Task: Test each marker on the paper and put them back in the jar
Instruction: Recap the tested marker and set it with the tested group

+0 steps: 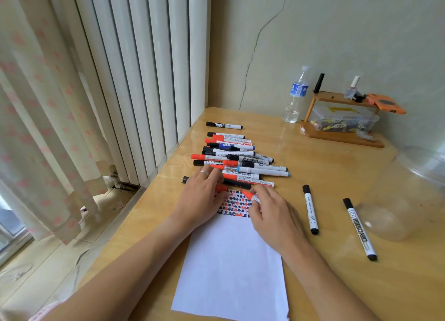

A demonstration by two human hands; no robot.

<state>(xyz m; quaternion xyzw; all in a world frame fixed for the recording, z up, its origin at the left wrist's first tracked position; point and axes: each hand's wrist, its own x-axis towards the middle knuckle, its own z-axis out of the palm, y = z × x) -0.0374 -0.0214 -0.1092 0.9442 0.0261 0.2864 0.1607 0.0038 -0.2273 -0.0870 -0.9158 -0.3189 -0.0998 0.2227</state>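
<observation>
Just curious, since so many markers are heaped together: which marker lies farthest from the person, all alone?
The black-capped marker beyond the pile, toward the wall. It touches no other marker, while the rest there are heaped together.

Bare forearms, bare hands. Thin silver ring (204,172) on a finger of the left hand (201,195). Pink-striped sleeve edge (44,312) at lower left of frame.

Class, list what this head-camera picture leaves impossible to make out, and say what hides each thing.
- Red marker's tip, head view: the right hand grips it and covers the barrel.
- Clear glass jar: blurred and cut off by the right edge.
- White paper sheet's top marks: partly under the left hand.
</observation>
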